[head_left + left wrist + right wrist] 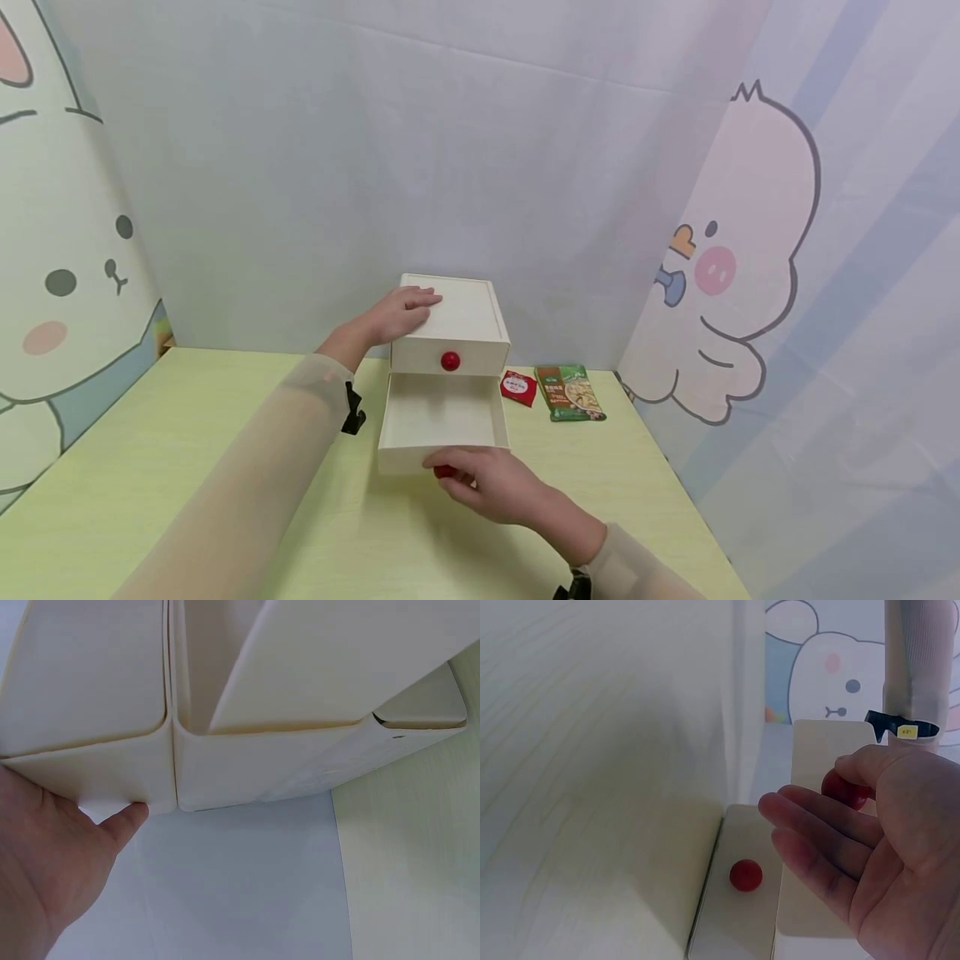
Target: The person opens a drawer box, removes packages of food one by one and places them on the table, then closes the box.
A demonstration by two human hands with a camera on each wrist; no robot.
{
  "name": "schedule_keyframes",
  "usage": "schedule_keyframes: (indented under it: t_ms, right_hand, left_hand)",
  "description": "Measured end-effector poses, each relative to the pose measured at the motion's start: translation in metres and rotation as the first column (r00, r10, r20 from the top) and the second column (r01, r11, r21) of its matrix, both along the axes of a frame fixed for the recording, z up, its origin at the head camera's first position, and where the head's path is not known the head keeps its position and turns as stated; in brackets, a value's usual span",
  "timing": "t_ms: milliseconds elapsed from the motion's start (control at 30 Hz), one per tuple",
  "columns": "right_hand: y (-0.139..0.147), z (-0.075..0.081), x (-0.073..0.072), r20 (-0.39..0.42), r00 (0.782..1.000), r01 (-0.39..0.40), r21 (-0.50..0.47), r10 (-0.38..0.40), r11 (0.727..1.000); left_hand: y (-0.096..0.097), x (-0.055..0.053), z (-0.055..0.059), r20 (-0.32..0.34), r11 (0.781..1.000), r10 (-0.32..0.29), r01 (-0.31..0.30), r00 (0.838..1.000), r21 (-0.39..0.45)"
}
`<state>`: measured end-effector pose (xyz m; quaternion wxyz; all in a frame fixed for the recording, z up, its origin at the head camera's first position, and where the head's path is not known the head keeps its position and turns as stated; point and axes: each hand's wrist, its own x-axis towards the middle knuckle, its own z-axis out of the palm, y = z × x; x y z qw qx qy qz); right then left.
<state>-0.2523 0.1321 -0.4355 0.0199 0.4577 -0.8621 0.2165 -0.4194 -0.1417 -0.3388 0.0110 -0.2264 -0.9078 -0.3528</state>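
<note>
A small cream cabinet (457,310) stands at the back of the table, its top drawer (412,357) closed behind a red knob (450,361). Below that, a drawer (442,417) is pulled out, with a bare floor showing inside. My right hand (495,487) pinches this drawer's red knob (844,790) between thumb and fingers. My left hand (397,313) rests on the cabinet's left top edge, fingers lying over the top; in the left wrist view its thumb (126,823) touches the side wall. A closed lower drawer (735,922) with another red knob (746,875) shows in the right wrist view.
Right of the cabinet lie a small red packet (518,387) and a green and brown food packet (570,392). The pale yellow-green table (600,492) meets cartoon-printed curtains (525,167) at the back and sides.
</note>
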Motion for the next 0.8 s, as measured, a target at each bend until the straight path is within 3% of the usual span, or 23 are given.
schedule_keyframes:
  t_ms: [800]
  right_hand:
    - [-0.009,0.008,-0.017,0.086,0.993,0.081,0.013,-0.082,0.997]
  left_hand:
    - [0.001,0.000,0.001,-0.002,1.000,0.010,-0.010,1.000,-0.008]
